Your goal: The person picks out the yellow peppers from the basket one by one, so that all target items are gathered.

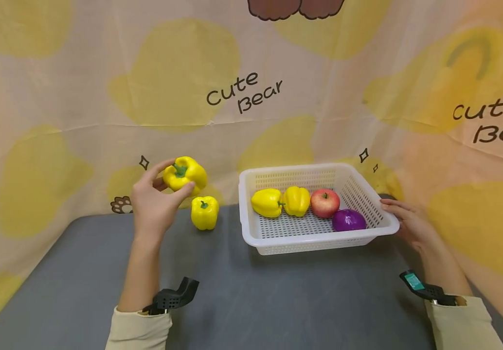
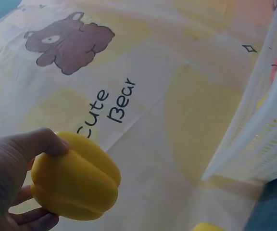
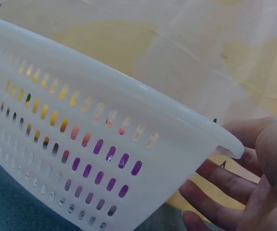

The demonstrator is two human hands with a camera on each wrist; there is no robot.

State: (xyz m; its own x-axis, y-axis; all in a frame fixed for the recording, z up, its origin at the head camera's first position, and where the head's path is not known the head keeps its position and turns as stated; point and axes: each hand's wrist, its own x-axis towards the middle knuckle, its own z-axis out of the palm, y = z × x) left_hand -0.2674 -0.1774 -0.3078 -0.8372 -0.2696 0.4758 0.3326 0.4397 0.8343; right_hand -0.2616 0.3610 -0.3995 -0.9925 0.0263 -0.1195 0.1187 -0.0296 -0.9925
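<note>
Left hand (image 1: 154,201) grips a yellow bell pepper (image 1: 190,176) left of the white basket (image 1: 304,240); right hand (image 1: 412,224) holds the basket's right rim. Second pepper (image 1: 205,214) on table (image 1: 278,301), left of basket. Inside basket: two more peppers (image 1: 266,202), apple (image 1: 325,202), purple item (image 1: 349,220).

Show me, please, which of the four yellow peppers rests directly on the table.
The yellow pepper standing alone outside the white basket: the left hand holds another pepper, and the other two lie inside the basket.
</note>
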